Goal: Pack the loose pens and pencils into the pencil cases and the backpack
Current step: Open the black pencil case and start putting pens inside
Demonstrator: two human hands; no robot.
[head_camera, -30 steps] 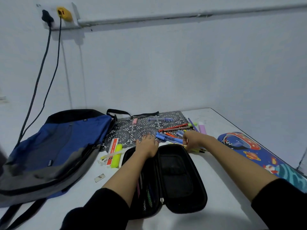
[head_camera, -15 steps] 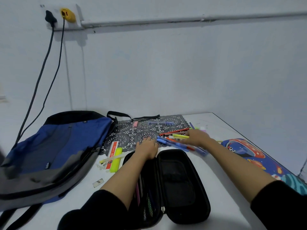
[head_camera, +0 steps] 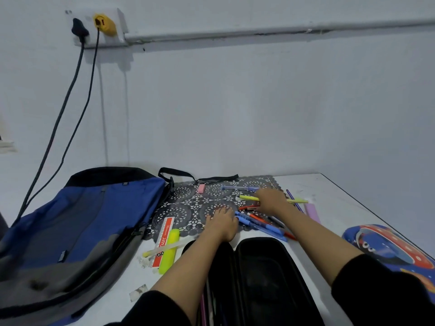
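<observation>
Table point(head_camera: 329, 208), white, against a wall. Backpack point(head_camera: 89, 220), blue and grey, lying at left, zipped as far as can be seen. Black pencil case point(head_camera: 266, 278), open, near centre, some pens already inside. Printed blue pencil case point(head_camera: 388, 250), near right. Lace mat point(head_camera: 188, 208), far centre, carrying the loose pens point(head_camera: 259, 222). Left hand point(head_camera: 222, 222): fingers flat on the mat beside the pens. Right hand point(head_camera: 270, 200): over a yellow pen point(head_camera: 248, 198), grip hidden, cannot tell. Step: gathering pens; next, likely a bunch lifted into the black case. Ruler point(head_camera: 164, 241), left of the case, reads "soft".
</observation>
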